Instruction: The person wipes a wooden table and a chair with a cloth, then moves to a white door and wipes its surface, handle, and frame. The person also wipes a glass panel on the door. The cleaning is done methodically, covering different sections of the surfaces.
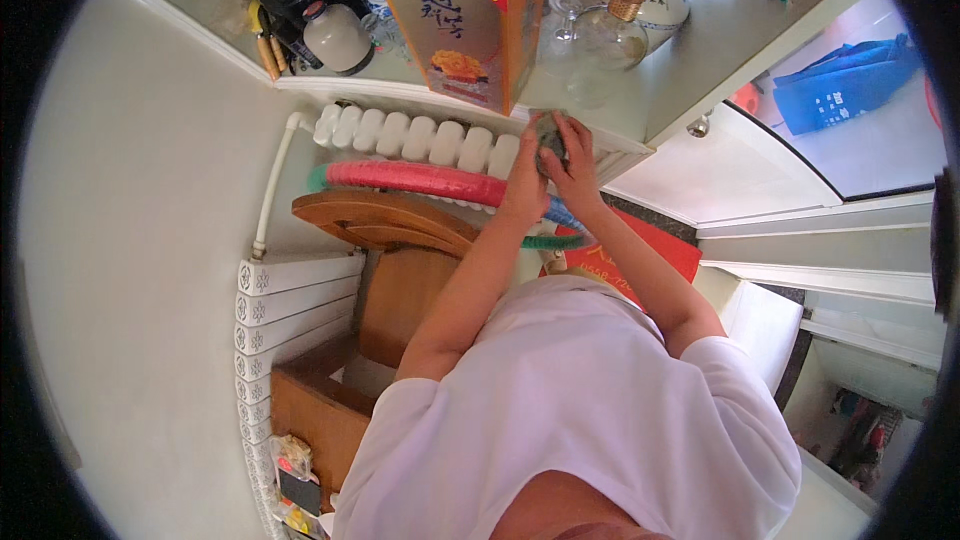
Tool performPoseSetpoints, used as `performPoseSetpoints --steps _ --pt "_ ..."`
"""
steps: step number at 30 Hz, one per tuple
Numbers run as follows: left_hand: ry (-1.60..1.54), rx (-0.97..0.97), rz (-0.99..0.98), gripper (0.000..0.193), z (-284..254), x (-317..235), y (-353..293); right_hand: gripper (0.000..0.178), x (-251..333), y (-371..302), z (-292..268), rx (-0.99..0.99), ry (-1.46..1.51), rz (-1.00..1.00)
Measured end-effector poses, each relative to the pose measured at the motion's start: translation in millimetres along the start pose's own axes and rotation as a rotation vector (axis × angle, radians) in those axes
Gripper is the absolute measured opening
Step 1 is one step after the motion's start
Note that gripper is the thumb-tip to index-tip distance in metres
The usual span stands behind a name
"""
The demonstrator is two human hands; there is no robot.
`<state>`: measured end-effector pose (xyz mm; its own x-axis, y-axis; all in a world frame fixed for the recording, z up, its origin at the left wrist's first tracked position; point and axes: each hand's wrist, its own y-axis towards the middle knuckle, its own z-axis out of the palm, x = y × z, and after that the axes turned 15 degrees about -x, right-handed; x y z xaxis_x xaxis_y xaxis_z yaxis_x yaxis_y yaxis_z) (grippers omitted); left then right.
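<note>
Both of my arms stretch forward to the front edge of a shelf (590, 118). A bunched grey-green cloth (549, 132) is pressed between my hands there. My left hand (524, 178) closes round its left side. On its other side, the fingers of my right hand (574, 162) curl over the cloth. Just beyond my hands stands a tall grey and orange box (455, 25) with a red band. A glass decanter with a gold stopper (612, 35) sits on the shelf to the right of the box.
Below the shelf runs a white radiator (405, 135), with a red, blue and green hoop (410, 175) in front. A wooden chair (400, 285) stands left of my body. On the shelf's left are a white jar (338, 38) and clutter. A blue bag (845, 85) lies far right.
</note>
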<state>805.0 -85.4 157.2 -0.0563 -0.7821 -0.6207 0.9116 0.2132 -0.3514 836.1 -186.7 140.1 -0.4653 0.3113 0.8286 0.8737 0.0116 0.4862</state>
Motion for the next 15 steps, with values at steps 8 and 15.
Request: performPoseSetpoints --steps 8,15 --pt "0.756 -0.207 0.613 0.049 -51 16 39 0.054 -13 48 25 0.075 -0.484 -0.436" --pt "0.846 -0.134 0.520 0.019 -77 8 16 0.049 -26 44 1 0.031 -0.715 -0.583"
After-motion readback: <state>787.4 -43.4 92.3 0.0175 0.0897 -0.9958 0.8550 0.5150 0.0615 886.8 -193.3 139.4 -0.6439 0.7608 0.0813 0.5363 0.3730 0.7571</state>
